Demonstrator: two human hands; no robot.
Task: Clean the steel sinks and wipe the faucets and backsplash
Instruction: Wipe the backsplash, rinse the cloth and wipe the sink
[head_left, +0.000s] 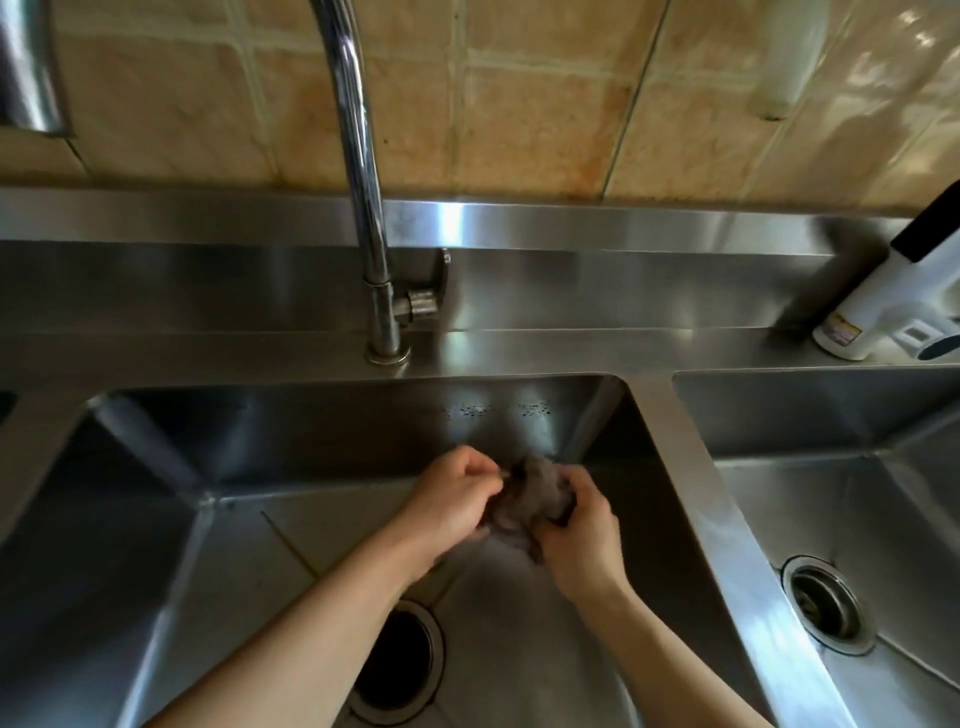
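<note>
Hands over middle steel sink (156, 519): my left hand (457, 499) and right hand (576, 530) both grasp bunched grey cloth (530, 499), fingers curled round it, held above basin floor. Cloth partly hidden by fingers; texture blurred. Drain (400, 660) partly covered by left forearm. Second sink (857, 415) at right, cut off by frame edge. Chrome faucet (363, 171) rises from steel worktop ledge (597, 343), spout out of view. White appliance (878, 306) at far right. Tan tiled backsplash (519, 104) behind.
</note>
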